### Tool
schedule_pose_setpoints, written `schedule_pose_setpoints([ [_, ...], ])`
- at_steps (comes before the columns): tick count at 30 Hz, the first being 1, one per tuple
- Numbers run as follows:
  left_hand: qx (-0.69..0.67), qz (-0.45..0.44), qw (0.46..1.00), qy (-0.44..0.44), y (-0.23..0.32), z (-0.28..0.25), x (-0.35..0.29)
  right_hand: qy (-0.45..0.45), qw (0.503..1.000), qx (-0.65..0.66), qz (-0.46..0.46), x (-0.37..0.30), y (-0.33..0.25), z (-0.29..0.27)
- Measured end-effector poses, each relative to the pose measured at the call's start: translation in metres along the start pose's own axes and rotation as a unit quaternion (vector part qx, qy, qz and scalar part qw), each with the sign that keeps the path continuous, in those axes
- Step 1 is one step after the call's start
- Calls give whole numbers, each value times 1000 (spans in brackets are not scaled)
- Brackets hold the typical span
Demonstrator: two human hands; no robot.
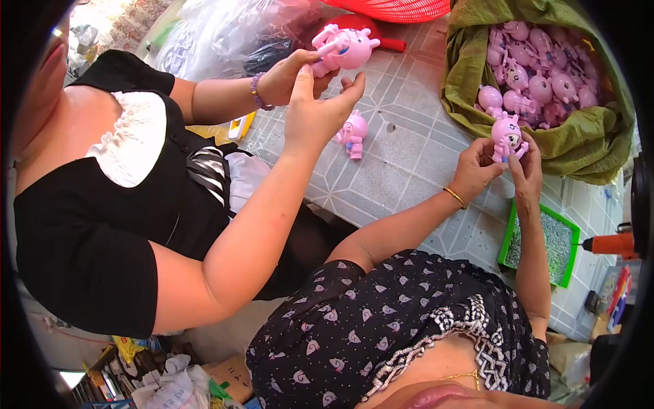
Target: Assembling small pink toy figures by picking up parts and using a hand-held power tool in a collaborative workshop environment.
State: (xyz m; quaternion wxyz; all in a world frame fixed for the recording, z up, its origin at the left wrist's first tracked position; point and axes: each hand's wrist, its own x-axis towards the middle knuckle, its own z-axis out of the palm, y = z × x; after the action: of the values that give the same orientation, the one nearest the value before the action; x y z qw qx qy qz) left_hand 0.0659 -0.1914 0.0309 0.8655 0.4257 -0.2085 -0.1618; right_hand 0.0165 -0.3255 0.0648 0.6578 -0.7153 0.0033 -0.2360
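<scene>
Beside sack (579,155) of pink toys (540,88), hands (475,170) hold toy (505,133); tray (507,240) holds grey bits (555,244).

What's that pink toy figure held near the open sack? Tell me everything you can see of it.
The pink toy figure looks like glossy plastic: a rounded head with small projections on top, a pale face with dark eyes, and small limbs. The left hand and right hand hold it, head away from the wearer, face toward the camera, near the olive-green sack. Its back is hidden.

Tabletop (402,157) offers passage between two obstacles: the unheld pink figure (354,131) and green sack (579,148).
</scene>
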Motion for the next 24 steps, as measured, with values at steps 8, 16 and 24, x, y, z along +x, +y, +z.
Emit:
schedule_pose_setpoints([
  [8,12,19,1000,17,-8,0,0,-5,1000,18,-9,-2,3,3],
  [16,68,17,997,30,-9,-1,-1,2,1000,-7,-12,-2,6,6],
  [24,75,41,995,53,-17,0,3,2,1000,-19,-7,-3,10,7],
])
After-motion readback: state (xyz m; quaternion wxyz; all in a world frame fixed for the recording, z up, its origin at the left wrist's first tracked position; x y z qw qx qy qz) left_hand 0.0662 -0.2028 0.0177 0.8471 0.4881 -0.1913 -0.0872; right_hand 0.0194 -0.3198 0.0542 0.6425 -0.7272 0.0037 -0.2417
